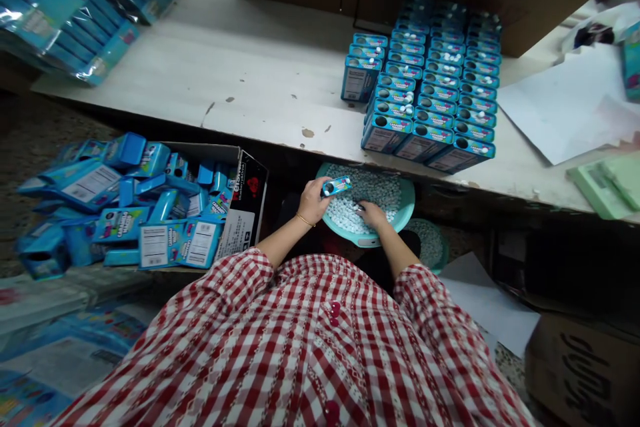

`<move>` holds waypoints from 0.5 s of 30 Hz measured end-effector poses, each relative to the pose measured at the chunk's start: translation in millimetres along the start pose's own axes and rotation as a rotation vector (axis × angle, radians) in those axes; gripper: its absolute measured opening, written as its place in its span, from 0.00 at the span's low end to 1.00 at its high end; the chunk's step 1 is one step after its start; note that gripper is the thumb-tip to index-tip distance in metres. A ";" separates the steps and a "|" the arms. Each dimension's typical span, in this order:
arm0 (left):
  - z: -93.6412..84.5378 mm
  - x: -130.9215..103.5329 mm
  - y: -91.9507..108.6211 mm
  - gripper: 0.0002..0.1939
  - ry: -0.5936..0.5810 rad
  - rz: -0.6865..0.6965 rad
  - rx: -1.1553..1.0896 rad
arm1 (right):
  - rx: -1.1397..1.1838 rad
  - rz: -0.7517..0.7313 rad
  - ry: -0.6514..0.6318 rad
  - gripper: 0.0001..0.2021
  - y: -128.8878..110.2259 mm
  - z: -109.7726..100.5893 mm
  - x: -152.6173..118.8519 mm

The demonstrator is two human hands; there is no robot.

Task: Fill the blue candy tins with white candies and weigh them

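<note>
My left hand point(312, 203) is closed around a small blue box point(336, 186), its top with a round dark hole facing up. Below it is a mint-green basin point(409, 203) full of small white pellets point(383, 190). My right hand point(373, 215) reaches into the pellets with its fingers curled. Something small and dark shows at its fingertips, too indistinct to name. Both hands are over the basin, apart from each other. On the table, rows of upright blue boxes point(433, 121) stand, several with white pellets on top.
To the left, a carton point(245, 203) brims with loose blue boxes point(120, 223). Wrapped packs point(60, 10) lie at the table's far left. The white table's edge point(280, 140) runs just beyond the basin. A second basin point(429, 243) of pellets sits lower right, near a brown carton point(580, 367).
</note>
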State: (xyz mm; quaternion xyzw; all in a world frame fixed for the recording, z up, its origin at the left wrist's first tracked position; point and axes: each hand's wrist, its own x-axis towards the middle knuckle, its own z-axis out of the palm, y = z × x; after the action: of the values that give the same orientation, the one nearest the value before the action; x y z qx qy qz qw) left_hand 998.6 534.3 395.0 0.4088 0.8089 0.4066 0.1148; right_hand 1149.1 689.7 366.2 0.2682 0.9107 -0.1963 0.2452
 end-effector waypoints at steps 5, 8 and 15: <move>-11.2 4.4 -4.6 0.18 0.051 -0.063 -0.007 | 0.348 -0.066 0.015 0.20 0.5 9.2 11.5; -10.8 7.0 -8.6 0.18 0.077 -0.088 -0.014 | 0.482 -0.075 0.021 0.22 11.1 -2.4 -1.2; 7.0 9.0 -2.5 0.19 0.024 -0.070 0.006 | 0.708 -0.195 0.083 0.21 10.7 -70.0 -50.9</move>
State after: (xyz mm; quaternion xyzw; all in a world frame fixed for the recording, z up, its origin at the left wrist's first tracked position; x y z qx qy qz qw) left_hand 995.0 544.2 390.0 0.3758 0.8253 0.4047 0.1177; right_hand 1169.0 712.3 448.1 0.2562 0.8169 -0.5105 0.0804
